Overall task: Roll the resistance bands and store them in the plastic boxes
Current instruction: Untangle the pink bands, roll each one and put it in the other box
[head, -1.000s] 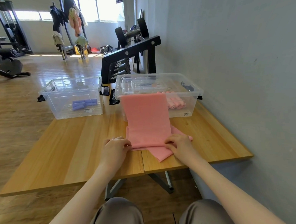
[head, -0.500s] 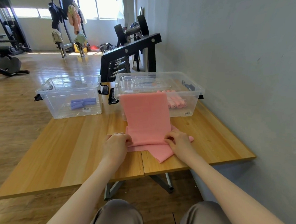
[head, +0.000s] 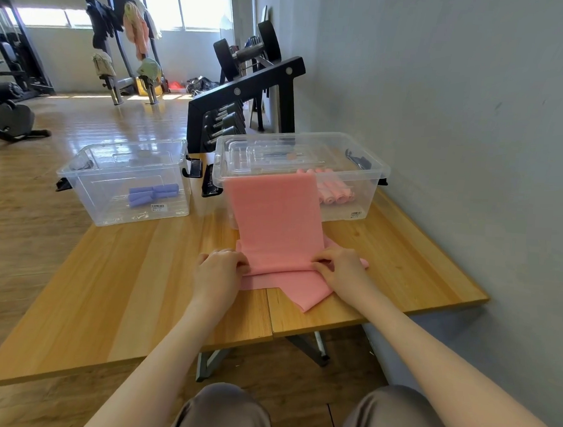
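Since a second ago our hands had crept forward slightly. Left hand [head: 220,270] and right hand [head: 340,270] pinched the pink band [head: 278,219], draped from table [head: 123,286] over right box [head: 367,175]; thin, limp, stretchy, best gripped at edges.

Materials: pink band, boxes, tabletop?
Pink band: thin matte rubber or latex, probably; drapes limp.
Boxes: clear glossy hard plastic; contents show through.
Tabletop: light wood or wood-look, satin; grain lines visible.
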